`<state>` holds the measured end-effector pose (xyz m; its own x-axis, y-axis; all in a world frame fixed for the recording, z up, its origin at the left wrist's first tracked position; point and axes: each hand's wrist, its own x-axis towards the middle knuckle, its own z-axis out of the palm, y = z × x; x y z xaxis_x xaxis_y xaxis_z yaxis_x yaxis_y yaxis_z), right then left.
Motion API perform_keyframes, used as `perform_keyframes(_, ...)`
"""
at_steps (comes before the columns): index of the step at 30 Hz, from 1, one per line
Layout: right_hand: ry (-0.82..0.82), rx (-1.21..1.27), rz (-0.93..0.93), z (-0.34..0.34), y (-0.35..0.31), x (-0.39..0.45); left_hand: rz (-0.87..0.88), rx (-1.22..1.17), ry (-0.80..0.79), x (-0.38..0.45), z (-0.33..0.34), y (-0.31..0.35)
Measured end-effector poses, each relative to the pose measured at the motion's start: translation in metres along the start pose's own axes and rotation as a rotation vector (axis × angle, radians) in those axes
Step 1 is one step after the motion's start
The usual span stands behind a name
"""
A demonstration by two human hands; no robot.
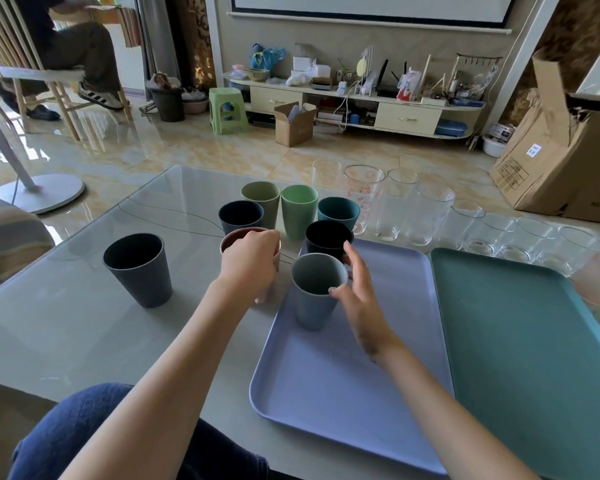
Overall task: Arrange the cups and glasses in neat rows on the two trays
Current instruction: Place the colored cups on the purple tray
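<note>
from my feed: dark grey cup [137, 268] stands alone at the bench's [66, 323] left. left hand [248, 263] clamps over the brown cup's [238, 237] rim, cup on the bench just left of the lilac tray [343, 386]. right hand [359, 294], fingers spread loose, touches the grey-blue cup [314, 292] standing on that tray. teal tray [534, 341] lies beside it; clear glasses [426, 220] line the far edge.
</note>
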<state>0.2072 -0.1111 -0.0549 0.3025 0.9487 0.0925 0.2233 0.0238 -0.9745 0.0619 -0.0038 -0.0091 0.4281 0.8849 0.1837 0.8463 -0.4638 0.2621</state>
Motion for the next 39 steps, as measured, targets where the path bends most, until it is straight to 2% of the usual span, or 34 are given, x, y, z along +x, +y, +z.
perform_keyframes(5, 0.051, -0.083, -0.047, 0.004, -0.011, 0.008, -0.044, 0.021, -0.078, -0.005, -0.015, -0.019)
perform_keyframes(8, 0.145, -0.199, -0.097, 0.007, -0.023, 0.015, -0.088, -0.156, -0.145, -0.005, -0.026, -0.025)
perform_keyframes(10, 0.208, -0.367, -0.166, 0.010, -0.032, 0.025, -0.143, -0.246, -0.063, -0.002, -0.037, -0.031)
perform_keyframes(12, 0.215, -0.558, -0.243, 0.019, -0.043, 0.038, -0.229, -0.172, 0.067, 0.001, -0.050, -0.044)
perform_keyframes(14, 0.156, -0.650, -0.294, 0.033, -0.054, 0.053, -0.352, -0.021, 0.103, 0.000, -0.056, -0.063)
perform_keyframes(16, 0.081, -0.693, -0.346, 0.052, -0.065, 0.069, -0.523, 0.131, -0.021, -0.006, -0.058, -0.079)
perform_keyframes(18, -0.006, -0.779, -0.391, 0.073, -0.074, 0.087, -0.677, 0.149, -0.198, -0.010, -0.056, -0.091)
perform_keyframes(21, -0.163, -0.962, -0.376, 0.098, -0.085, 0.113, -0.688, 0.177, -0.380, -0.007, -0.051, -0.105)
perform_keyframes(23, -0.263, -1.089, -0.326, 0.106, -0.087, 0.127, -0.614, 0.181, -0.385, -0.003, -0.048, -0.110)
perform_keyframes(26, -0.391, -1.180, -0.229, 0.111, -0.085, 0.138, -0.546, 0.136, -0.324, 0.003, -0.046, -0.114)
perform_keyframes(30, -0.389, -1.076, -0.195, 0.109, -0.080, 0.146, -0.578, 0.069, -0.210, 0.000, -0.051, -0.114)
perform_keyframes(35, -0.236, -0.997, -0.308, 0.105, -0.074, 0.139, -0.520, -0.065, 0.102, -0.010, -0.067, -0.095)
perform_keyframes(39, -0.037, -0.975, -0.526, 0.098, -0.077, 0.127, -0.493, -0.169, 0.320, -0.012, -0.076, -0.077)
